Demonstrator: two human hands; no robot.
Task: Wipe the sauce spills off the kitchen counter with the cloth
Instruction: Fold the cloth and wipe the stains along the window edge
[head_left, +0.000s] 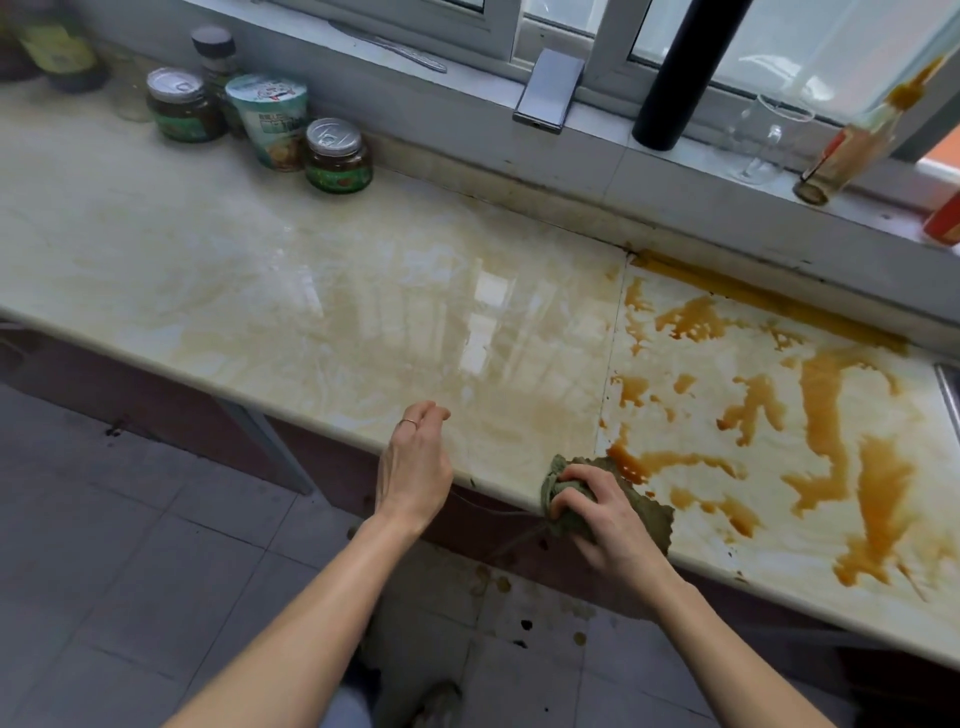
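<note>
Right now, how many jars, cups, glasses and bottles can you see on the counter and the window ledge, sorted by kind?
Green-labelled jars with metal lids: 2
Dark-capped jar: 1
Sealed paper cup: 1
Clear glass: 1
Sauce bottle: 1
Total: 6
Blurred or cut-off shapes at the picture's edges are not counted.

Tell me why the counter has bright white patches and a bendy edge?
Head view: the white patches are glare, window daylight mirrored on the glossy counter; its front edge looks bent, likely because the wide-angle lens distorts it; the bottles in the far left corner look blurry, while the sauce spills beside the cloth look sharp.
</note>
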